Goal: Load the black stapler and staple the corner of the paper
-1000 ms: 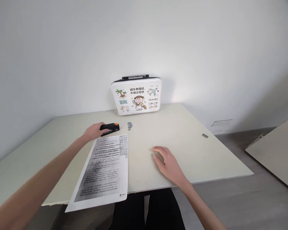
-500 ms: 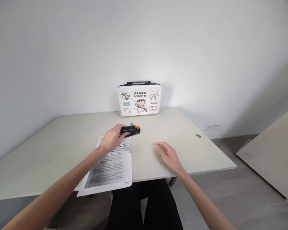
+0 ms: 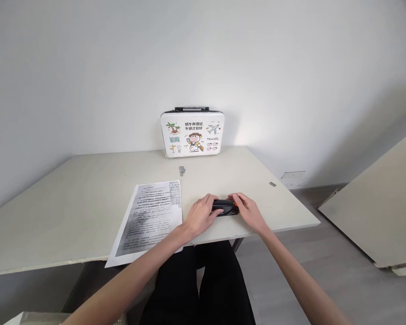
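Observation:
A black stapler [image 3: 226, 207] with an orange end is low over the front part of the table, between my two hands. My left hand [image 3: 202, 214] is closed round its left end. At its orange right end, my right hand [image 3: 249, 210] has its fingers curled on the stapler. Left of my hands lies a printed sheet of paper [image 3: 152, 221], its bottom edge hanging past the table's front edge. Several small grey staple strips [image 3: 182, 170] lie behind the sheet, and another staple strip [image 3: 272, 184] is near the table's right edge.
A white case [image 3: 192, 135] with cartoon prints and a black handle stands against the wall at the back of the white table [image 3: 71, 203]. On the right, a pale panel [image 3: 375, 203] stands on the grey floor. My legs in black trousers are under the table's front edge.
My left hand has carried the stapler from above the sheet rightward and toward me. My right hand now grips its orange end. The whole view has shifted slightly.

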`<state>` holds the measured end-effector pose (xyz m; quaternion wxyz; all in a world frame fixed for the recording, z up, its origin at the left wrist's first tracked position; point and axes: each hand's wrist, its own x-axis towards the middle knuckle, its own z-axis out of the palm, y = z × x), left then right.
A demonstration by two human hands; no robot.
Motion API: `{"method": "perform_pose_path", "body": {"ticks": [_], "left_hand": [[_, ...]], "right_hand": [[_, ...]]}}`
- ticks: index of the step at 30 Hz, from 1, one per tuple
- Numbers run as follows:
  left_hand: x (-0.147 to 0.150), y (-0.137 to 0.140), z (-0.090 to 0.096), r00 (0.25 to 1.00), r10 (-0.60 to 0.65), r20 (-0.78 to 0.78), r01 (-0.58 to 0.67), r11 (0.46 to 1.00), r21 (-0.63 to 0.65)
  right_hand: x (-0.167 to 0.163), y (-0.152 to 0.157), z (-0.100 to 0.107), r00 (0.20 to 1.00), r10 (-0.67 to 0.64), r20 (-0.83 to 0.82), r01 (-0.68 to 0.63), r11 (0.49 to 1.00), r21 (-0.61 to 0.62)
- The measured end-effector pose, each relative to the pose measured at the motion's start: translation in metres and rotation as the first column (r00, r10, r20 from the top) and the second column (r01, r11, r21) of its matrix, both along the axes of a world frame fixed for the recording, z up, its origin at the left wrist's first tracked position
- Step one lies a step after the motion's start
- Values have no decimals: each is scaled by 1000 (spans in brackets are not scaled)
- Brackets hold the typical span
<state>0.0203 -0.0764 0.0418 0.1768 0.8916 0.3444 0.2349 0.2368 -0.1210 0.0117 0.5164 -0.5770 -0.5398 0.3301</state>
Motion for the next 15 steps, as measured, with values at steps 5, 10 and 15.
{"method": "perform_pose_path", "body": {"ticks": [5, 10, 15], "left_hand": [[-30, 0, -8, 993, 58, 102, -55, 998, -31], [-62, -5, -17, 996, 70, 54, -72, 997, 36], [-73, -3, -20, 1000, 27, -5, -27, 999, 40]], "right_hand": [[-1, -1, 0, 1000, 12, 18, -12, 1000, 8], [2, -1, -2, 1000, 24, -1, -24, 1000, -1], [3, -2, -1, 1000, 22, 13, -22, 1000, 18]]}}
